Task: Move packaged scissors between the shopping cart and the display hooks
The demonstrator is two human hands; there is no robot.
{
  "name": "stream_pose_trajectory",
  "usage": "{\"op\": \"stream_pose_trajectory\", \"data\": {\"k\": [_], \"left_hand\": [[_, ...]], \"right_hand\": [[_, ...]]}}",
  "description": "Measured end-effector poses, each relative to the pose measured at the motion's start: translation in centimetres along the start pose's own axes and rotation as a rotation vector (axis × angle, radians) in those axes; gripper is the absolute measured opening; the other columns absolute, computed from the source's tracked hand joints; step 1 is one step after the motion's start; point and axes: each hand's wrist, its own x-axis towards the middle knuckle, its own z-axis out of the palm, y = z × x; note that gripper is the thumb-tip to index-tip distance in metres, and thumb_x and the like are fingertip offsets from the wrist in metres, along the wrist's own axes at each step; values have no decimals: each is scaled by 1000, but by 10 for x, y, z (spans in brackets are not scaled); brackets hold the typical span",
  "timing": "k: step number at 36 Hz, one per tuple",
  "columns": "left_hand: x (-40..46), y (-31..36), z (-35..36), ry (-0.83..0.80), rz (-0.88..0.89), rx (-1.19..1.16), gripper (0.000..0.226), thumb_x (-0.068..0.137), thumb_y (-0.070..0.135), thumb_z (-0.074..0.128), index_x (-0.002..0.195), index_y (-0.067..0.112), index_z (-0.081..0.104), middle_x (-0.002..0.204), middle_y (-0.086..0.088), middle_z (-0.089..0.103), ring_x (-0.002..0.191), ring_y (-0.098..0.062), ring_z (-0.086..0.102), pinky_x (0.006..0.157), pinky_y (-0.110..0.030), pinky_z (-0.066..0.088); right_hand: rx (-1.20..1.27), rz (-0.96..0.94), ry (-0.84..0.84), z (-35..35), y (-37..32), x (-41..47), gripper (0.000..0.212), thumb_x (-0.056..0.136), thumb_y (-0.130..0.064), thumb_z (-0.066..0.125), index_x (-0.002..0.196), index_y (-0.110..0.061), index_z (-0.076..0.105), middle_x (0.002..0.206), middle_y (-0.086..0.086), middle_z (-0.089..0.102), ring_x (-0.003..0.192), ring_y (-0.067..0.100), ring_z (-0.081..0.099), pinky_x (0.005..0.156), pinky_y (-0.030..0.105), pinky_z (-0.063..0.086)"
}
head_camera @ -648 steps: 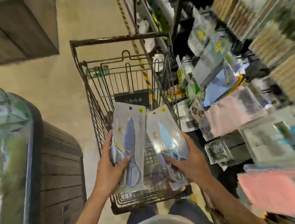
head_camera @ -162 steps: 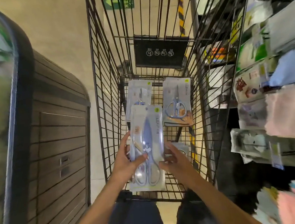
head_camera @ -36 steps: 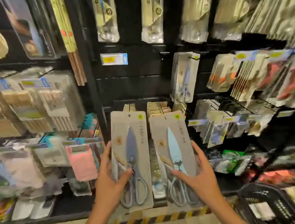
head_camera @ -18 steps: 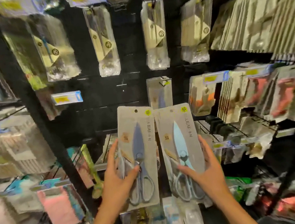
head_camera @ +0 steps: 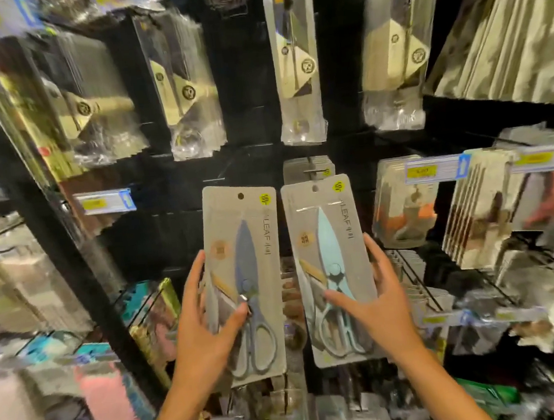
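Observation:
I hold two packaged scissors upright in front of a dark display wall. My left hand [head_camera: 208,326] grips a grey card pack with purple-blue scissors [head_camera: 246,272], thumb across the front. My right hand [head_camera: 377,305] grips a matching pack with light blue scissors [head_camera: 328,255], its top hole just below a display hook [head_camera: 312,170]. That hook carries several of the same grey packs [head_camera: 298,167] behind. The shopping cart is out of view.
Rows of clear packs with gold labels [head_camera: 295,67] hang on the upper hooks. Yellow price tags [head_camera: 104,202] sit on hook ends. More hanging goods [head_camera: 402,205] crowd the right side, and pink and blue items [head_camera: 100,389] fill the lower left.
Both packs have risen toward the wall since half a second ago, and the right pack's hole now sits just under the hook. Earlier I lifted them out of the cart.

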Motion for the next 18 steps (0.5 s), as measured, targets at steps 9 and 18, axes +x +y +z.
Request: {"op": "stream_pose_trajectory", "data": {"k": [9, 18], "left_hand": [[27, -10, 2, -27, 32, -73, 92, 80, 20, 78, 152, 48, 27, 136, 51, 38, 125, 21, 44, 86, -1, 47], [47, -17, 3, -73, 55, -99, 93, 80, 21, 78, 150, 54, 26, 149, 28, 44, 132, 1, 51, 101, -27, 50]], "right_hand": [[-19, -3, 33, 9, 10, 24, 104, 69, -33, 92, 152, -46, 31, 148, -28, 43, 130, -3, 51, 105, 37, 52], [-23, 27, 39, 18, 27, 37, 99, 69, -38, 91, 143, -62, 31, 149, -22, 46, 132, 4, 52, 106, 41, 52]]}}
